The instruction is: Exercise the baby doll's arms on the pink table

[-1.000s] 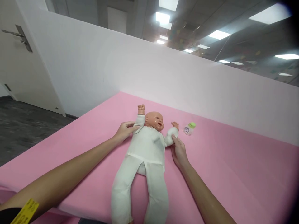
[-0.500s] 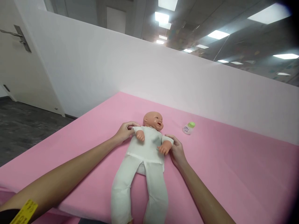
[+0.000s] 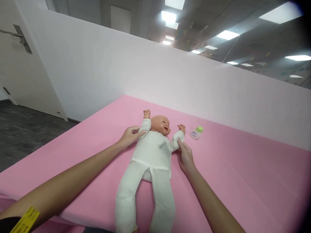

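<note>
A baby doll (image 3: 153,149) in a white top and white trousers lies on its back on the pink-covered table (image 3: 225,178). Its head is turned to the right and both its arms are raised beside the head. My left hand (image 3: 130,136) is closed on the doll's sleeved arm at the left, thumb on the near side. At the other side, my right hand (image 3: 186,156) grips the doll's right-hand sleeve near the elbow, fingertips pressed to the cloth. The doll's feet are mostly cut off by the bottom edge of the view.
A small clear bottle with a green cap (image 3: 196,133) lies right of the doll's raised hand. Behind the table runs a white partition wall (image 3: 170,71). A door (image 3: 21,64) stands at the far left over a dark floor (image 3: 31,132).
The doll's arms, earlier bent down over its chest, now point up beside its head. My hands stay nearly in place, holding the sleeves.
</note>
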`<state>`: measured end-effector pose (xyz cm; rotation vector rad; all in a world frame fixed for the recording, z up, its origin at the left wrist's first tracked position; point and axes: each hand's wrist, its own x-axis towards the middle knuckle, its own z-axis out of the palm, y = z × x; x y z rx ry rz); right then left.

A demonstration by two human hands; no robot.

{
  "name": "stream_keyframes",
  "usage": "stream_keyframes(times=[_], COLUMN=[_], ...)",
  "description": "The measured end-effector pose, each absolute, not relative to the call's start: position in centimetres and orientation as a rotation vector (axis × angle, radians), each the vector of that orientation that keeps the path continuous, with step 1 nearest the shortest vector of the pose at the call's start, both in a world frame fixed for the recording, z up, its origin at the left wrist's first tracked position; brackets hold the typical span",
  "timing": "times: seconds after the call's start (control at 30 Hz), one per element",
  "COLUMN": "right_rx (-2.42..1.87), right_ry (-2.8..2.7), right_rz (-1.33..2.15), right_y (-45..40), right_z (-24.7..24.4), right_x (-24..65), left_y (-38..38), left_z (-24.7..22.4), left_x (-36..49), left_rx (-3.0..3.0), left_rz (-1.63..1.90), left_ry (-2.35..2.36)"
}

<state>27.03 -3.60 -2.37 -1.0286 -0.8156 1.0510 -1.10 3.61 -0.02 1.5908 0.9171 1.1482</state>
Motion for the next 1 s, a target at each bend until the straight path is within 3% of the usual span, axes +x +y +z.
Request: stream_keyframes(times=[1.0], right_rx=[-0.987], right_ry=[-0.579], right_rz=[1.046], right_y=[-3.4], right_z=[-2.6], right_x=[27.4], left_y=[3.9], left_z=[-1.1], left_x=[-1.0], left_rx=[1.631], left_rz=[1.309], left_ry=[1.002])
